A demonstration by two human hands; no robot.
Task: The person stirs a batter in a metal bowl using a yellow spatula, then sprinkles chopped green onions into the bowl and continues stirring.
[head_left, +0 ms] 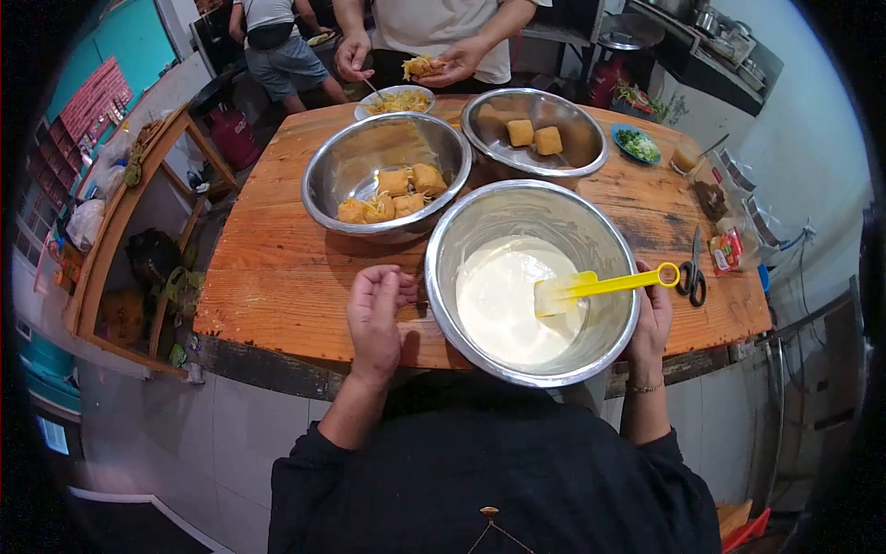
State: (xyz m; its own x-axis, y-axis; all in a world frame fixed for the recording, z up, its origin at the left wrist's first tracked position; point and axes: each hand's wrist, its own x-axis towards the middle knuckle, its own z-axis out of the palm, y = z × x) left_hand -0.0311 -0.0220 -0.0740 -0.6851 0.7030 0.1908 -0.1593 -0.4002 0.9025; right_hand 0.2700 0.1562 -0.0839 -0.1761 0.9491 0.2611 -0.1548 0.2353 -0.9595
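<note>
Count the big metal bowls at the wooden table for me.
3. The near bowl holds a white mixture; the left bowl stands behind it to the left; the far bowl is behind it. None seems hidden.

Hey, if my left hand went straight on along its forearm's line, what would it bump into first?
Probably the near side of the metal bowl holding golden-brown cubes, though how high your left hand sits is unclear.

Large shiny metal bowl [535,210], open side up, at the wooden table's [263,277] near edge | pale, creamy batter [503,305] pooled inside, smears up the wall | yellow-handled spatula [595,288], blade coated, lying in batter, handle crossing the right rim
</note>
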